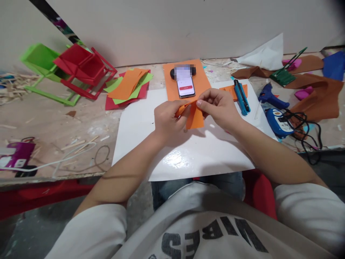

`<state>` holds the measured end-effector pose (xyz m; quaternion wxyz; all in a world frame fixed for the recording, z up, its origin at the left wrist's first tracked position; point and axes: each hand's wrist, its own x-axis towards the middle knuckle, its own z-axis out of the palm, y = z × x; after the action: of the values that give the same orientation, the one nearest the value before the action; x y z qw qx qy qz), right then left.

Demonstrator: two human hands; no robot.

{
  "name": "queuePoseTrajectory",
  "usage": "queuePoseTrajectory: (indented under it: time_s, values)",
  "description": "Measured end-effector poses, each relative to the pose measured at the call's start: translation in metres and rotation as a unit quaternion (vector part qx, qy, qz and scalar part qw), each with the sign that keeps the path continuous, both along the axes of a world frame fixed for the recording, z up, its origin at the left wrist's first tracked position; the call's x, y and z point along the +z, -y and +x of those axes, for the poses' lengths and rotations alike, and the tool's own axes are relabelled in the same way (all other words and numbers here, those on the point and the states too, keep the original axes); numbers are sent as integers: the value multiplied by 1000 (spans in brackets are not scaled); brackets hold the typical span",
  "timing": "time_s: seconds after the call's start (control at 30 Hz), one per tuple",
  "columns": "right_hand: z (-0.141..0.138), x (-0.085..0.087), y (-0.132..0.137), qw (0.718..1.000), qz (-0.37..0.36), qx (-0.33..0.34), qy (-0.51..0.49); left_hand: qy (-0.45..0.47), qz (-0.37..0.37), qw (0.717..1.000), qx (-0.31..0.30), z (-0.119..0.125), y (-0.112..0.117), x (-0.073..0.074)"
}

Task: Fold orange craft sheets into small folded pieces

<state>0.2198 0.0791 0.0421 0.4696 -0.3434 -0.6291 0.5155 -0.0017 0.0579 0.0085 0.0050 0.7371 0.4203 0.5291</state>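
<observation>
A folded piece of orange paper is held up over the white board, its lower part hanging down between my hands. My left hand is closed on the left end of the fold, thumb on top. At the upper right edge of the paper, my right hand pinches it between thumb and fingers. Just beyond my hands, a smartphone with a lit screen rests on a larger orange sheet. To the right of my right hand lies a teal utility knife, partly over folded orange paper.
Red and green miniature chairs stand at the back left beside stacked coloured paper. A blue glue gun, a blue device with black cable and brown sheets lie right. A purple power strip is left.
</observation>
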Motion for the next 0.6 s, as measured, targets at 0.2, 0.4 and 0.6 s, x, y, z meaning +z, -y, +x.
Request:
queuePoseTrajectory:
  time_s: [0.2,0.4,0.6]
  values:
    - [-4,-6,-2,996,41,54,-58,81,-53,995,-12,4,6,8]
    - [-6,-11,-3,991,130,-14,-14,155,-121,978,-73,10,12,11]
    - [-3,-13,-4,984,177,-27,8,197,-135,967,-87,17,14,7]
